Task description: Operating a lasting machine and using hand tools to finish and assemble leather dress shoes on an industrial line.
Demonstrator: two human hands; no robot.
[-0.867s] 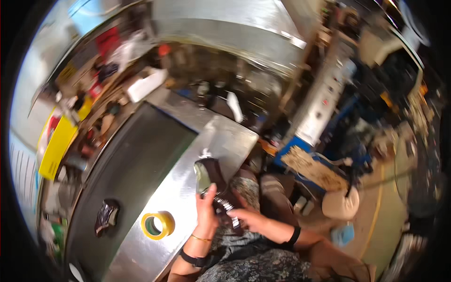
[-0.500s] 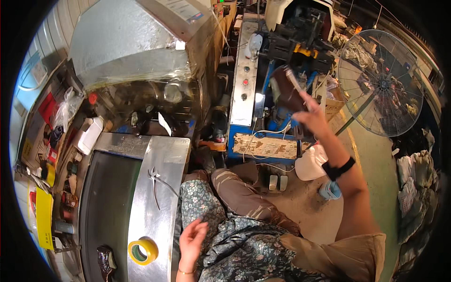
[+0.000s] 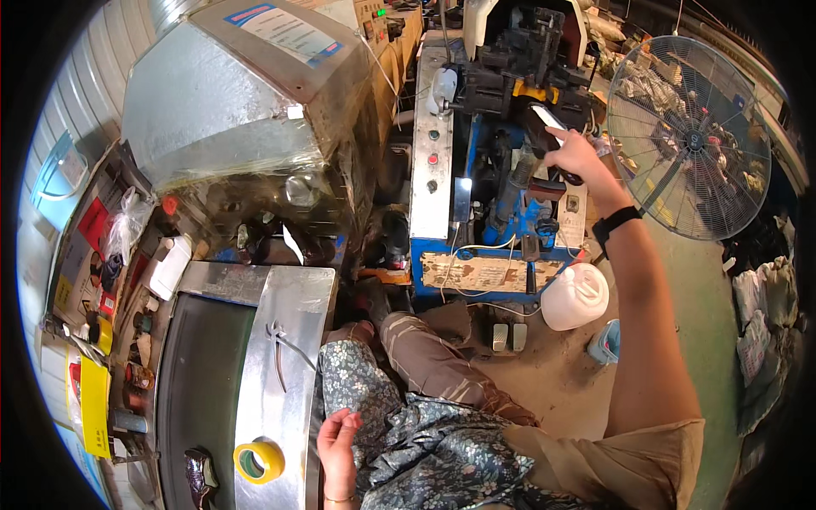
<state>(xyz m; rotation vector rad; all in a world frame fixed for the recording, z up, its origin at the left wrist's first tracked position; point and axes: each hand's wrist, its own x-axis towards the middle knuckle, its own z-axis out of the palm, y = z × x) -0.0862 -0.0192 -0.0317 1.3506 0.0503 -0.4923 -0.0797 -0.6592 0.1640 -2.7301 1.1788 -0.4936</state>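
My right hand (image 3: 576, 160) reaches out to the blue machine (image 3: 510, 212) and grips a dark brown shoe (image 3: 539, 141) with a pale strip along its top. The shoe is up against the machine's black head (image 3: 531, 68), below a yellow part; its far end is hidden. Near my lap, my left hand (image 3: 337, 446) hangs with its fingers curled together and nothing visible in them. To its left, a roll of yellow tape (image 3: 258, 461) and a pair of nippers (image 3: 276, 336) lie on the metal ledge (image 3: 293, 297). A shiny dark shoe (image 3: 200, 478) rests on the black belt (image 3: 204, 365).
A large standing fan (image 3: 693, 140) is at the right. Below the machine are a white jug (image 3: 575, 297), a blue cup (image 3: 605, 342) and two foot pedals (image 3: 509, 337). A big metal hood (image 3: 221, 93) rises at the far left, near a cluttered shelf (image 3: 127, 340).
My right hand has carried the shoe forward to the machine's head. The fingers of my left hand have curled in more. The whole view has shifted slightly.
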